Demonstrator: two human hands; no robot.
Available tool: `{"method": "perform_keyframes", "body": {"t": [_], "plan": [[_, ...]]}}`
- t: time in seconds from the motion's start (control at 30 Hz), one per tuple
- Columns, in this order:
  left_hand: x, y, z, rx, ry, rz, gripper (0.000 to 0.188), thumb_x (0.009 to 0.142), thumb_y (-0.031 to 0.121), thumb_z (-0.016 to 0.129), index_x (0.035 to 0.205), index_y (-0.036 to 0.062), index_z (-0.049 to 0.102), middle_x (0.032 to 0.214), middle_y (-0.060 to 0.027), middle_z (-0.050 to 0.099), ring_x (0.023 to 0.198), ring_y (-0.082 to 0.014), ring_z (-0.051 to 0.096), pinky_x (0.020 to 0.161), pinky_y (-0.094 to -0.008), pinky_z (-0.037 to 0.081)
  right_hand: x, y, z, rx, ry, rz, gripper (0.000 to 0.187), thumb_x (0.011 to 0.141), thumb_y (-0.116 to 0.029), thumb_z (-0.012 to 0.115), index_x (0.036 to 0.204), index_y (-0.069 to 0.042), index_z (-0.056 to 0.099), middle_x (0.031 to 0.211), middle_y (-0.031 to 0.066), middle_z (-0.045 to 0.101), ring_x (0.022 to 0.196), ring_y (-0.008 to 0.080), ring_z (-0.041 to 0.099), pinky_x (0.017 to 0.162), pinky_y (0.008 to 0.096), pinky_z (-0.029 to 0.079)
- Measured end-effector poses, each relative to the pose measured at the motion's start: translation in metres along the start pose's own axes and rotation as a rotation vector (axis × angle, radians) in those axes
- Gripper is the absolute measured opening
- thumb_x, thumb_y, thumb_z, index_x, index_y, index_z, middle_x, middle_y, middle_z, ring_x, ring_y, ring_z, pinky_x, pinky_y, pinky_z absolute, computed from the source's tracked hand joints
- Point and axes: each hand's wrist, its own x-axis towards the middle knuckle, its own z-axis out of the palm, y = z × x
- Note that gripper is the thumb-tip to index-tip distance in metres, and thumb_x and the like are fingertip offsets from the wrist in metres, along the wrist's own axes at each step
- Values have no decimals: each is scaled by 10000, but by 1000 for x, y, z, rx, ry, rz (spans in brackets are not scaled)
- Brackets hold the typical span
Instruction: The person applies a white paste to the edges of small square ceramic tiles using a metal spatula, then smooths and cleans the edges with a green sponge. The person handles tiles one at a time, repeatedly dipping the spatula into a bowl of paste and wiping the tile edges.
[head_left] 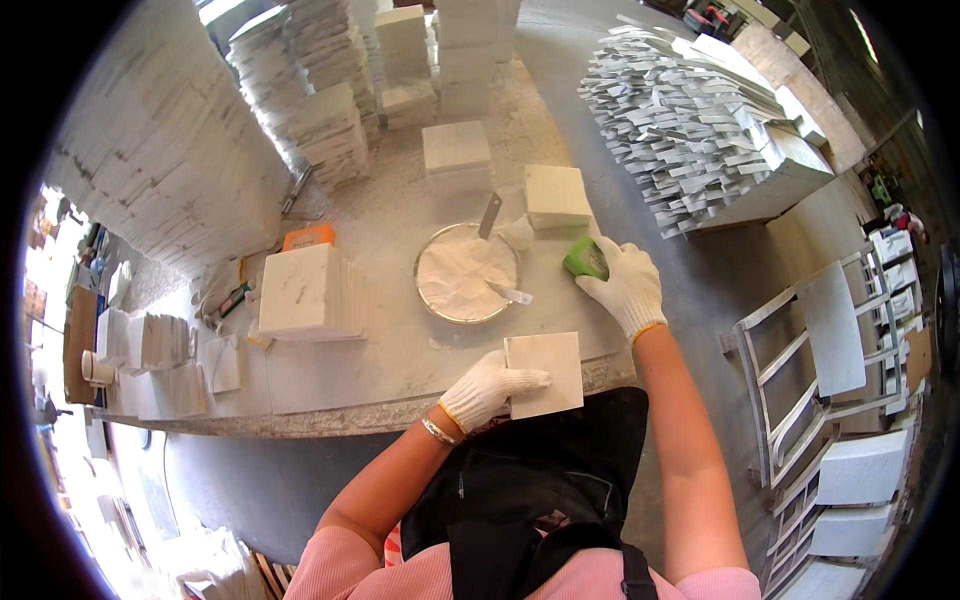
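My left hand (490,388), in a white knit glove, grips a square white marble tile (545,375) by its left edge, thumb on top. The tile is at the table's front edge, just above my black apron. Farther right, my right hand (626,283), gloved too, has its fingers closed round a green block (586,259), whose exact kind I cannot make out. It is over the table's right edge. Between and beyond my hands stands a round metal bowl (418,285) of white paste or powder. One scraper (490,214) stands up at its far rim, and a second scraper (511,293) lies across its near side.
A tile stack (298,290) stands left of the bowl, with an orange box (309,236) behind it. Two more stacks (457,150) (557,193) are beyond the bowl. Tall slab piles (170,140) line the far left. Right of the table are piled stone strips (680,130) and metal racks (780,400).
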Motion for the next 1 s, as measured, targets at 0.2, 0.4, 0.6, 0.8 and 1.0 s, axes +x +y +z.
{"method": "perform_keyframes", "body": {"t": [0.2,0.4,0.6,0.8,1.0], "plan": [[93,-3,18,397,-30,72,384,892,256,751,1136,-35,698,988,-72,732,862,-152,682,740,-303,547,-57,93,11,1142,119,411,660,937,-431,664,1463,-60,523,1291,90,639,1114,192,624,942,322,502],[135,11,39,611,60,31,427,866,305,767,1139,-14,690,1002,-95,736,863,-171,701,714,-337,566,-110,117,26,1543,148,555,624,1006,-376,592,1493,-4,474,1392,78,580,1251,167,549,1057,318,436],[132,4,43,945,301,266,661,784,352,803,1283,-24,585,1083,-188,719,950,-306,708,826,-406,567,-114,108,44,1655,160,539,620,1021,-359,562,1508,8,448,1407,92,568,1263,178,542,1070,323,427],[93,24,82,1747,381,232,843,703,430,839,1370,19,529,1303,-253,578,1208,-428,579,984,-481,502,-116,106,54,1677,178,532,620,1024,-342,551,1517,16,433,1440,100,545,1299,181,519,1103,332,400],[102,11,65,1896,204,484,879,616,446,869,1344,64,559,1389,-243,498,1365,-437,414,1121,-572,346,-116,107,48,1683,171,528,626,1022,-338,544,1524,17,421,1457,104,534,1323,184,504,1121,337,384]]}}
